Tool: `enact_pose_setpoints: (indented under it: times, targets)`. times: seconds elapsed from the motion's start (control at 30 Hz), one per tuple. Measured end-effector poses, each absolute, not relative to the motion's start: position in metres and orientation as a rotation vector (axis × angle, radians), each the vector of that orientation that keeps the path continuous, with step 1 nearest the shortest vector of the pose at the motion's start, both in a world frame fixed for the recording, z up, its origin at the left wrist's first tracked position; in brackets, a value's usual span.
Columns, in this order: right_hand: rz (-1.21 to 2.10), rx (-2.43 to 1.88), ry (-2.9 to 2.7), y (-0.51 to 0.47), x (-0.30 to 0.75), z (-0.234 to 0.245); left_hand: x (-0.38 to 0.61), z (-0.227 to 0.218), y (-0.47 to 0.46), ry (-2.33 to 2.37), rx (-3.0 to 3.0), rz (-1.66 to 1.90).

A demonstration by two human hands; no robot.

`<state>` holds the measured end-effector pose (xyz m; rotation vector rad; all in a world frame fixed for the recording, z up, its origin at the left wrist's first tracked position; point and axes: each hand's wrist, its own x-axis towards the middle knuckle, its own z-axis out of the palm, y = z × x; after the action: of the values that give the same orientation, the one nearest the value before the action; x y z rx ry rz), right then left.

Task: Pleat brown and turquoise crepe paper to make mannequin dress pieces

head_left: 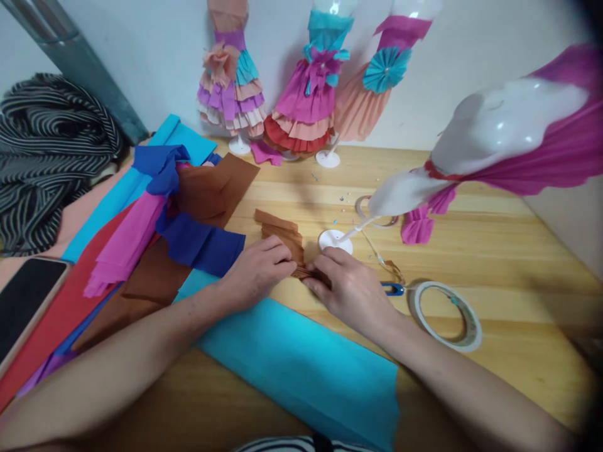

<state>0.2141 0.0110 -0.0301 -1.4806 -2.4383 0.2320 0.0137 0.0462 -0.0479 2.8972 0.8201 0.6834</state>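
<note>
"Where is the brown paper [285, 232]?"
"Over the tabletop [518, 263], pinched by the left hand [257, 270] and right hand [353, 289]."
"And good folding?"
"Small, even pleats, likely best kept firmly pressed together."

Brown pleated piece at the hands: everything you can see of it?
The brown pleated piece looks like thin, matte crepe paper. Its loose, creased part spreads away from the person over the wooden table, left of the white round base. Its narrow, gathered near end is pinched by the left hand and right hand, whose fingers hide some of it.
</note>
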Motion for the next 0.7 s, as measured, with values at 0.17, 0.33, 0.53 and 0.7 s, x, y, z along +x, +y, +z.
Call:
enact_pose_setpoints:
  times: [0.17, 0.33, 0.53, 0.7]
  targets:
    - [0.370, -1.517, -2.404, 0.014, 0.214, -0.033, 0.012, -0.048, 0.047, 0.845, 2.821, 0.715]
    - [0.380, -1.491, -2.398, 0.014, 0.213, -0.031, 0.006, -0.042, 0.053, 0.973, 2.436, 1.052]
    - [0.341, -1.455, -2.408, 0.014, 0.211, -0.033, -0.005, -0.034, 0.064, 1.223, 2.216, 1.267]
    - [0.373, -1.400, -2.410, 0.015, 0.211, -0.035, -0.008, -0.036, 0.066, 1.229, 2.259, 1.231]
